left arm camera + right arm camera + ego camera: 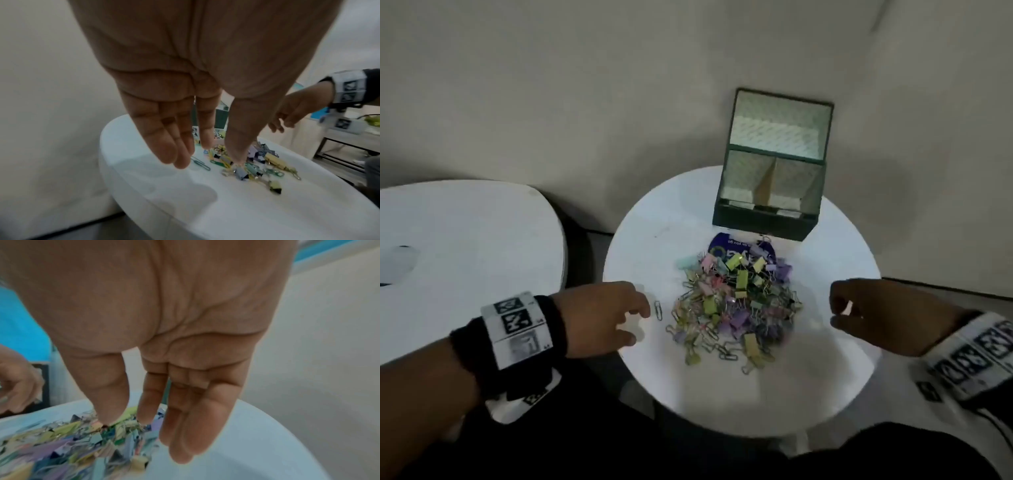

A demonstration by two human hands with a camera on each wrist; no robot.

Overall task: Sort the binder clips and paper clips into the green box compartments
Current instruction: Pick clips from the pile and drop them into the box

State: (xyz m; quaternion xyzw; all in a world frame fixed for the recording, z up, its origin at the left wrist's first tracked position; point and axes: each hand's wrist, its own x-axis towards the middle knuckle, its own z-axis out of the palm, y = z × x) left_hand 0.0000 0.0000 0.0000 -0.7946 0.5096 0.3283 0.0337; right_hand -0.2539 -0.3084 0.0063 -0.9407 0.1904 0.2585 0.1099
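Observation:
A heap of pastel binder clips and paper clips (736,301) lies in the middle of a round white table (756,397). Behind it stands a green box (767,219) with its lid up, showing two front compartments. My left hand (616,318) hovers left of the heap, fingers relaxed and empty, close to a lone paper clip (658,310). The left wrist view shows that paper clip (200,163) just beyond my fingertips (180,160). My right hand (859,315) hangs right of the heap with straight, empty fingers (185,434) above the clips (72,443).
A blue wrapper (726,245) lies under the far side of the heap. A second white table (465,246) stands to the left. A beige wall rises close behind the box. A metal-framed shelf (349,146) shows in the left wrist view.

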